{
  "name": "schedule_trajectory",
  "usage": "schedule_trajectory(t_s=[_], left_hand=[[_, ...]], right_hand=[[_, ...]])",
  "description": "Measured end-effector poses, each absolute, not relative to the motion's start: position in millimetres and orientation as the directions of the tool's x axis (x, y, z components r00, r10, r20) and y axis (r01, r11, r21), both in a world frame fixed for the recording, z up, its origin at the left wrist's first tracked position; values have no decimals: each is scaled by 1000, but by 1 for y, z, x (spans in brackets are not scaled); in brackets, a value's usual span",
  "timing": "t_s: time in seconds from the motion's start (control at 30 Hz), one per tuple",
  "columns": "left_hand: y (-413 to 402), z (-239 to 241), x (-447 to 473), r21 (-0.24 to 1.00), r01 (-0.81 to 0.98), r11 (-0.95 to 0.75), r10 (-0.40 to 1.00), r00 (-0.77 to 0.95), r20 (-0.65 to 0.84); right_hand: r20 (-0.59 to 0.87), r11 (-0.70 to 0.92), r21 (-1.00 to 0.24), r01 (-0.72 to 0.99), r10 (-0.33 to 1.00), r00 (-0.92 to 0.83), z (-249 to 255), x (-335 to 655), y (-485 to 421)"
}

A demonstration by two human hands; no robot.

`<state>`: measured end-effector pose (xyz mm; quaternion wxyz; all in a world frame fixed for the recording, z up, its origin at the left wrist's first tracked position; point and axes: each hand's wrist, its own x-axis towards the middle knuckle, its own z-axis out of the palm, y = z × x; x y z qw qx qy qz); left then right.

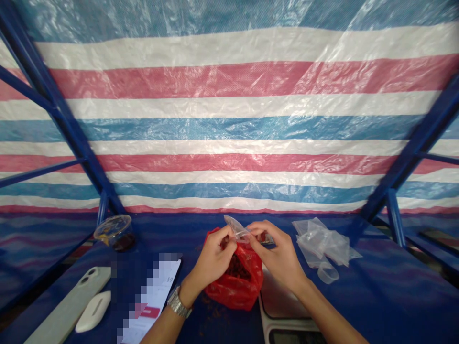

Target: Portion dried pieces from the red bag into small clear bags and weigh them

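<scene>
At the desk's near edge, I see the left hand (211,258) and right hand (276,253) pinching a clear plastic bag (236,228) above a red plastic bag (238,286); a slip risks spillage.

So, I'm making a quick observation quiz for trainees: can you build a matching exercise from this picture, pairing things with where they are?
Things:
1. Metal wristwatch
2. Red plastic bag
3. Small clear plastic bag
4. Pile of clear plastic bags

Places:
A. Pinched between the left hand and right hand
B. Lying to the right of the right hand
C. Around the left wrist
D. Under the left hand, dark contents showing

Pairs: 1-C, 2-D, 3-A, 4-B
</scene>
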<state>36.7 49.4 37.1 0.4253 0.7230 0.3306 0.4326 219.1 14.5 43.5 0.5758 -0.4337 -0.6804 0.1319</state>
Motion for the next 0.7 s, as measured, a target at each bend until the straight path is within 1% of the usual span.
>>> schedule_trajectory(t_s=[0.07, 0.17, 0.23, 0.3, 0.37, 0.43, 0.5, 0.57, 0.7], left_hand=[[50, 37, 36, 911, 95, -400, 850, 410, 331], [52, 37, 34, 956, 29, -290, 863, 440, 248], [55, 35, 32, 986, -42, -158, 870, 467, 160], [58, 34, 31, 991, -131, 17, 871, 488, 50], [59, 33, 33, 958, -205, 200, 850, 522, -66], [59, 35, 35, 911, -257, 322, 822, 552, -135], [58, 38, 35, 878, -324, 351, 830, 542, -132], [56, 42, 34, 865, -388, 319, 870, 481, -106], [59, 46, 26, 874, -422, 242, 929, 360, -84]], right_hand=[[638, 551, -719, 424, 765, 88, 40, 218, 17], [624, 558, -739, 379, 779, 70, 38, 217, 18], [656, 592, -711, 380, 753, 52, 39, 216, 16], [687, 617, -674, 407, 725, 39, 41, 215, 14], [710, 637, -641, 429, 704, 16, 42, 215, 11], [722, 660, -616, 429, 691, -26, 42, 213, 10], [720, 679, -607, 414, 690, -77, 40, 212, 9], [698, 675, -615, 408, 707, -118, 40, 211, 8], [601, 601, -625, 498, 778, -183, 45, 213, 4]])
